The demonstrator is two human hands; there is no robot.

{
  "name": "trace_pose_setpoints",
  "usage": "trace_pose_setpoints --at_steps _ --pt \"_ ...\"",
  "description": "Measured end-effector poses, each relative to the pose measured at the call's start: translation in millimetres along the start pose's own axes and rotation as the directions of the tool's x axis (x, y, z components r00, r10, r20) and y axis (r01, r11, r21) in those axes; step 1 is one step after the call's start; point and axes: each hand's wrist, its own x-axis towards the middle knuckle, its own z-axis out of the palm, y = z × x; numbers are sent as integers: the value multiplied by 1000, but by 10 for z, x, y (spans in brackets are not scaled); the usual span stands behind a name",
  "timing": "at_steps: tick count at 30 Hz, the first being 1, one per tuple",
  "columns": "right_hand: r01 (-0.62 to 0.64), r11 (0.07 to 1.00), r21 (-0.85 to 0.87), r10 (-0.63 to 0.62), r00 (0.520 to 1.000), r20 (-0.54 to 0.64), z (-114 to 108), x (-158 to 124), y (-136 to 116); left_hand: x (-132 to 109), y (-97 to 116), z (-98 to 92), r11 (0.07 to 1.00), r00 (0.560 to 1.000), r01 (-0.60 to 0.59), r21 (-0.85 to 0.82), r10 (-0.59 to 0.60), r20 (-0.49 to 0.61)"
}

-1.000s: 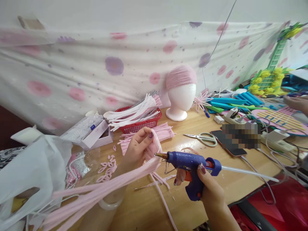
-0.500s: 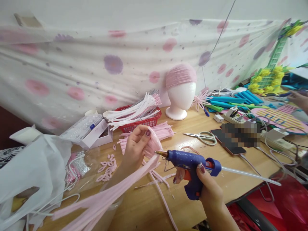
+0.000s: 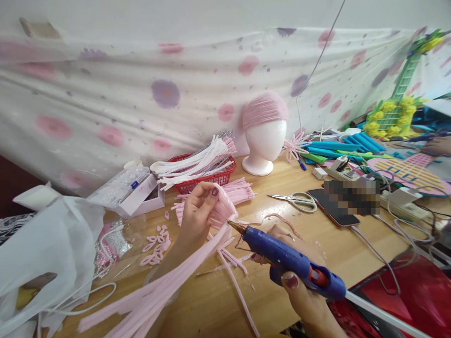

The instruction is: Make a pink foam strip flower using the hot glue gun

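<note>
Between thumb and fingers, my left hand (image 3: 199,209) pinches a flat piece made of pink pipe cleaners (image 3: 223,211), whose long loose ends trail down to the lower left. My right hand (image 3: 299,277) is wrapped round a blue hot glue gun (image 3: 282,251) with a pale glue stick (image 3: 380,314) out of its back. The gun's nozzle touches, or nearly touches, the lower edge of the pink piece; I cannot tell which. Below them, a few cut pink pipe cleaners (image 3: 236,281) lie on the wooden table (image 3: 207,305).
Behind my hands are a red basket (image 3: 211,180) of white pipe cleaners and a foam head (image 3: 266,141) with a pink wrapped top. Scissors (image 3: 299,202) and a phone (image 3: 333,206) lie to the right, near cables. Small pink loops (image 3: 157,249) and a white bag (image 3: 52,253) are at left.
My right hand has turned the glue gun so its back end sits lower and its nozzle points up-left. The pink piece has shifted slightly left. At far right, another person's hand has lowered.
</note>
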Motion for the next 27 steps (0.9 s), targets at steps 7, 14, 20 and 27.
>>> trace_pose_setpoints --at_steps 7,14,20,27 --pt "147 983 -113 -147 989 8 0 80 -131 6 7 10 1000 999 -11 18 11 -31" --pt "258 965 -51 -255 965 58 -16 20 -33 34 -31 6 1000 998 -13 5 13 -56" --pt "233 970 -77 -227 971 79 -31 13 -31 60 -74 -21 999 997 -39 34 41 -59" --pt "186 982 31 -188 978 94 -25 3 -64 63 -59 -13 998 996 -22 54 27 -84"
